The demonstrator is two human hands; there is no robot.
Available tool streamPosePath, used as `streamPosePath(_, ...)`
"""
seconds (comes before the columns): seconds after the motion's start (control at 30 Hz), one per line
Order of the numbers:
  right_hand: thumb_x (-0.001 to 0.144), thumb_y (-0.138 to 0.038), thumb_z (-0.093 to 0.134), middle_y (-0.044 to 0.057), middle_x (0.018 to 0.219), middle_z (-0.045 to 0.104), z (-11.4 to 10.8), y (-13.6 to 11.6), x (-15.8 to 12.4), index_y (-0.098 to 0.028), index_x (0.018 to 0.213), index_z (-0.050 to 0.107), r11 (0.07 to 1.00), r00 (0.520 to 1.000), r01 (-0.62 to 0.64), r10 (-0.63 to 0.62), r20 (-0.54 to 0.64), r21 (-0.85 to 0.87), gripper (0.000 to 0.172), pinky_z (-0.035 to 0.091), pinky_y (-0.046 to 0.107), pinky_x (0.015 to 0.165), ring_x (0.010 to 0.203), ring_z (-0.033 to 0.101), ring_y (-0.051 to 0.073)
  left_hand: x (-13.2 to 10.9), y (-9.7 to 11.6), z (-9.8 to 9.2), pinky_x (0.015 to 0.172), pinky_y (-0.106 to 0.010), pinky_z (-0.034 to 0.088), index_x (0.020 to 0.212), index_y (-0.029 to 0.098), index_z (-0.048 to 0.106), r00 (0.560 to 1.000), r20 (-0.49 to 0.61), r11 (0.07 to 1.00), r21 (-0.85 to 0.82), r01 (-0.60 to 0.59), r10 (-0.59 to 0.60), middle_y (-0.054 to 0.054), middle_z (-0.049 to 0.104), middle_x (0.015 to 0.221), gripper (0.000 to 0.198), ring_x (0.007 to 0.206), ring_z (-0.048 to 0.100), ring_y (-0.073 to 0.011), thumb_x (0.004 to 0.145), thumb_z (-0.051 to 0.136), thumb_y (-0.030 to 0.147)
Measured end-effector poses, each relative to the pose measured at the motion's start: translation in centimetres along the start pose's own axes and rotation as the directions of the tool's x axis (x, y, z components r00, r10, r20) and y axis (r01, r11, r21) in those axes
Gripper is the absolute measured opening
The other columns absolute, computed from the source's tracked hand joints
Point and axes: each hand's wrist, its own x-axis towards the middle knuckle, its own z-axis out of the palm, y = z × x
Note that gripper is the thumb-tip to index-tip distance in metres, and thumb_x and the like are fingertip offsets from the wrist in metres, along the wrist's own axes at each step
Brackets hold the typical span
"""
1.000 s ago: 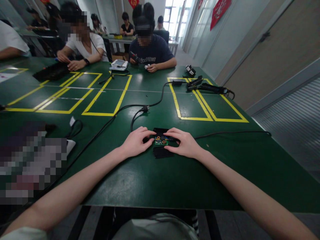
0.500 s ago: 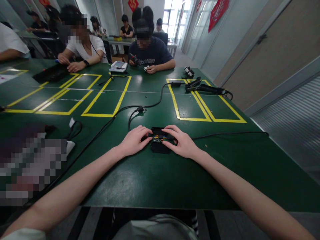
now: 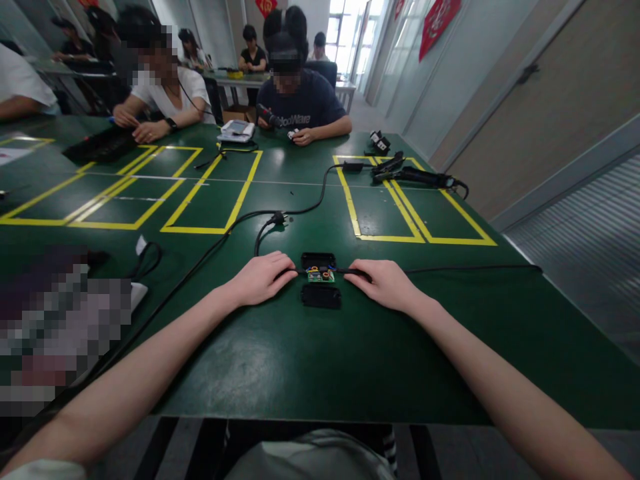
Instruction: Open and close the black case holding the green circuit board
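Between my hands sits a small green circuit board (image 3: 320, 275) with copper-coloured coils, joined to a black cable at either end. My left hand (image 3: 265, 277) is closed on the cable just left of the board. On the other side, my right hand (image 3: 381, 283) pinches the right-hand cable (image 3: 349, 271), which runs on across the table. One black plastic case half (image 3: 319, 258) lies behind the board, touching or very close to it. The other case half (image 3: 321, 297) rests in front, hollow side up.
A black power plug (image 3: 278, 219) and its long cord lie beyond my left hand. A black cable-fitted tool (image 3: 415, 176) rests across yellow tape at the far right. Two co-workers handle things across the green table (image 3: 320, 373). A blurred patch covers items at left.
My right hand has drawn back to the right, off the board and case, onto the cable. My left hand has shifted slightly left. The board and both case halves are now uncovered.
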Motion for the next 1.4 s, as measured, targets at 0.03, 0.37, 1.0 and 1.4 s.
streamPosePath(0.03,0.101,-0.040,0.053,0.003,0.072,0.068,-0.1,0.0,0.0,-0.021,0.087,0.065,1.000,1.000,-0.009,0.009,0.002,0.009,0.026,0.037,0.028,0.060,0.063,0.060,0.018,0.0,0.1,0.0,0.075,-0.030,0.048,0.096,0.019,0.061,1.000,0.008,1.000,0.008,0.015,-0.015,-0.006,0.065,0.088,0.030,0.083,0.063,-0.0203,0.108,0.039,0.037)
streamPosePath(0.37,0.105,-0.046,0.043,0.000,0.062,0.061,-0.8,-0.8,-0.6,-0.018,0.074,0.067,0.953,0.992,0.120,-0.125,-0.003,0.278,0.048,0.037,0.026,0.057,0.053,0.053,0.012,-0.4,1.4,-0.5,0.057,-0.025,0.031,0.071,0.021,0.045,1.000,0.011,0.995,-0.099,0.000,0.001,0.003,0.046,0.058,0.037,0.052,0.046,-0.0133,0.102,0.040,0.040)
streamPosePath(1.0,0.104,-0.040,0.049,0.002,0.066,0.068,-0.6,-0.9,-0.5,-0.018,0.086,0.076,0.940,0.979,0.172,-0.196,0.054,0.294,0.039,0.040,0.026,0.057,0.054,0.058,0.013,-0.6,1.5,0.1,0.056,-0.025,0.031,0.072,0.020,0.052,0.998,0.049,0.993,-0.118,-0.020,0.026,0.003,0.051,0.055,0.029,0.051,0.048,-0.0129,0.096,0.047,0.035)
streamPosePath(1.4,0.104,-0.040,0.053,0.007,0.086,0.075,-0.1,-0.4,-0.2,-0.020,0.095,0.080,0.936,0.979,0.186,-0.202,0.024,0.298,0.034,0.051,0.030,0.068,0.074,0.069,0.019,-0.6,1.5,0.2,0.056,-0.024,0.033,0.074,0.020,0.059,0.999,0.032,0.995,-0.101,0.009,-0.006,0.003,0.055,0.057,0.028,0.051,0.051,-0.0124,0.096,0.051,0.036)
